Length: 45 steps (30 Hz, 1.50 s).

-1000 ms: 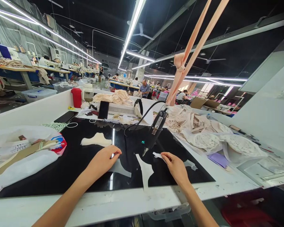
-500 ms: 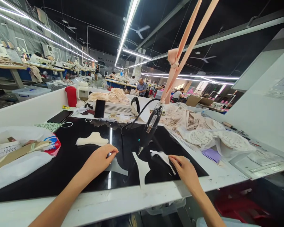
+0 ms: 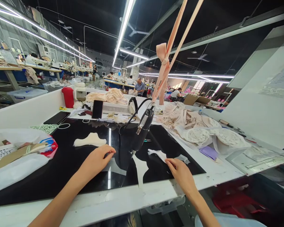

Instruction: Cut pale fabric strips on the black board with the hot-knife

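My right hand [image 3: 181,173] pinches the edge of a small white fabric piece [image 3: 158,154] above the black work surface [image 3: 85,176]. My left hand [image 3: 100,159] hovers over a translucent grey shaped piece [image 3: 118,167]. Its thumb and forefinger are pressed together, and whatever they hold, if anything, does not show. Between my hands a flat white cut piece [image 3: 140,167] reaches to the table's front edge. Over its upper end hangs a black tool with a metal nozzle [image 3: 143,129], slung from knotted pink straps [image 3: 164,61]. A grey scrap [image 3: 183,158] lies beyond my right hand.
A cream stack of cut pieces [image 3: 91,139] lies beyond my left hand. Tweezers [image 3: 147,140] lie behind the tool. A plastic bag [image 3: 19,157] fills the left side. Beige garments [image 3: 191,123] heap at right. A phone [image 3: 97,109] leans at the back, near a red container [image 3: 68,97].
The hanging tool has swung left, its nozzle now over the white cut piece. The fabric in my right hand has shifted, baring the grey scrap. The whole view has moved slightly.
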Motion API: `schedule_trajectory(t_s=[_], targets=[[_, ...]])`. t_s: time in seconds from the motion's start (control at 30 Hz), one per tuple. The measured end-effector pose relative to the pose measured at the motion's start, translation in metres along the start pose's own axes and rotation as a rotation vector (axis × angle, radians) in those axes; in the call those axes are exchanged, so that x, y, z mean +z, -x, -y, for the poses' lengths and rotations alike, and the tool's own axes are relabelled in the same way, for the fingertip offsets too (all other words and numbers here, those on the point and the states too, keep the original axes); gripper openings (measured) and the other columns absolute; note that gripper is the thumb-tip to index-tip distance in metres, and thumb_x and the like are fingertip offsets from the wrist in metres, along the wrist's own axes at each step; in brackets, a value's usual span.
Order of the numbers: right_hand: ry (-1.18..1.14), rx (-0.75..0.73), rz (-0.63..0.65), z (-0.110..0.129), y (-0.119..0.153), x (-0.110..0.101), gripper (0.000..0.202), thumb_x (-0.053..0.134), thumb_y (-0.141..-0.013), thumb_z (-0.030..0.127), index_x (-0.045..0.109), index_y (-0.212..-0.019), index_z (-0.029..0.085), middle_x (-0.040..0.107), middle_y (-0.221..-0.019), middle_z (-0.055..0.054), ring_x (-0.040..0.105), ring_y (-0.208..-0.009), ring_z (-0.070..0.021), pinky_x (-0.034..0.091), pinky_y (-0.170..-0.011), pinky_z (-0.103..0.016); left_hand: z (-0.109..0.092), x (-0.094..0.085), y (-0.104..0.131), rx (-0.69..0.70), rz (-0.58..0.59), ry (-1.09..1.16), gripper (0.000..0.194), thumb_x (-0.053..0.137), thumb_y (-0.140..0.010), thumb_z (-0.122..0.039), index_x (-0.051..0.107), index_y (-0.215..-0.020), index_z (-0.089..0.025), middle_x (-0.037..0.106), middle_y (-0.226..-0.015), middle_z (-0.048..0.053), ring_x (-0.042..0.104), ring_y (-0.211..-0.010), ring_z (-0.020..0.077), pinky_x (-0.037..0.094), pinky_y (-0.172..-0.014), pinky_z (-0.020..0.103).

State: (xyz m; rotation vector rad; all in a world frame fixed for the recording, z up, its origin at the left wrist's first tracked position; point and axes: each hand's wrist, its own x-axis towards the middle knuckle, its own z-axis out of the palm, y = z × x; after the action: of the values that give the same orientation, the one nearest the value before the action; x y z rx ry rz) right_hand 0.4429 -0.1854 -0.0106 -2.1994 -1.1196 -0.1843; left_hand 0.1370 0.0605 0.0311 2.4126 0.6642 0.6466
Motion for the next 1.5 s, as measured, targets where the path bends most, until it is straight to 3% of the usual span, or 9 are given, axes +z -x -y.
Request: schedule_trajectory(t_s=[0.33, 0.7, 0.83, 1.07, 1.23, 1.5], targets=[[-0.11, 0.097, -0.052, 0.008, -0.008, -0.01, 0.042, 0.057, -0.084, 0.063, 0.073, -0.079, 0.025, 0.075, -0.08, -0.004, 0.066, -0.069, -0.0234, 0.047, -0.067, -0.034, -0.004, -0.002, 0.002, -0.012, 0.014, 0.007, 0.027, 0.045, -0.094, -0.035, 0.07, -0.094, -0.026, 0.073, -0.105, 0.001, 0.067, -0.098, 0.0222, 0.051, -0.09, 0.035], [-0.328, 0.124, -0.253, 0.028, -0.037, -0.017, 0.049, 0.05, -0.088, 0.066, 0.066, -0.098, 0.02, 0.075, -0.095, -0.009, 0.07, -0.086, -0.0231, 0.055, -0.077, -0.033, 0.001, 0.002, 0.002, -0.012, 0.012, 0.025, 0.025, 0.046, -0.096, -0.034, 0.069, -0.098, -0.026, 0.072, -0.108, 0.001, 0.066, -0.101, 0.0216, 0.05, -0.092, 0.035], [-0.322, 0.078, -0.203, 0.035, -0.045, -0.021, 0.044, 0.063, -0.082, 0.063, 0.07, -0.091, 0.021, 0.076, -0.085, -0.006, 0.069, -0.076, -0.0228, 0.054, -0.073, -0.032, 0.002, 0.003, 0.003, -0.009, 0.016, 0.045, 0.023, 0.047, -0.096, -0.031, 0.069, -0.097, -0.026, 0.071, -0.107, 0.0, 0.066, -0.101, 0.0207, 0.05, -0.093, 0.034], [-0.303, 0.078, -0.176, 0.03, -0.065, -0.029, 0.046, 0.068, -0.074, 0.064, 0.074, -0.086, 0.021, 0.075, -0.078, -0.005, 0.067, -0.069, -0.0222, 0.053, -0.064, -0.031, -0.004, 0.003, 0.004, -0.001, 0.007, 0.058, 0.022, 0.048, -0.095, -0.027, 0.07, -0.095, -0.025, 0.072, -0.105, 0.001, 0.067, -0.099, 0.0199, 0.05, -0.092, 0.033], [-0.307, 0.097, -0.202, 0.032, -0.065, -0.031, 0.052, 0.064, -0.075, 0.069, 0.075, -0.09, 0.02, 0.076, -0.08, -0.006, 0.067, -0.066, -0.0218, 0.054, -0.06, -0.031, -0.008, 0.004, 0.006, 0.019, -0.006, 0.076, 0.023, 0.048, -0.094, -0.022, 0.07, -0.093, -0.024, 0.072, -0.104, 0.001, 0.067, -0.098, 0.0197, 0.05, -0.091, 0.032], [-0.317, 0.104, -0.256, 0.058, -0.065, -0.041, 0.049, 0.066, -0.077, 0.066, 0.073, -0.096, 0.021, 0.074, -0.085, -0.006, 0.066, -0.069, -0.0214, 0.055, -0.062, -0.03, -0.009, 0.006, 0.006, 0.028, -0.026, 0.106, 0.022, 0.049, -0.094, -0.02, 0.071, -0.094, -0.022, 0.072, -0.105, 0.001, 0.067, -0.097, 0.0195, 0.05, -0.091, 0.031]])
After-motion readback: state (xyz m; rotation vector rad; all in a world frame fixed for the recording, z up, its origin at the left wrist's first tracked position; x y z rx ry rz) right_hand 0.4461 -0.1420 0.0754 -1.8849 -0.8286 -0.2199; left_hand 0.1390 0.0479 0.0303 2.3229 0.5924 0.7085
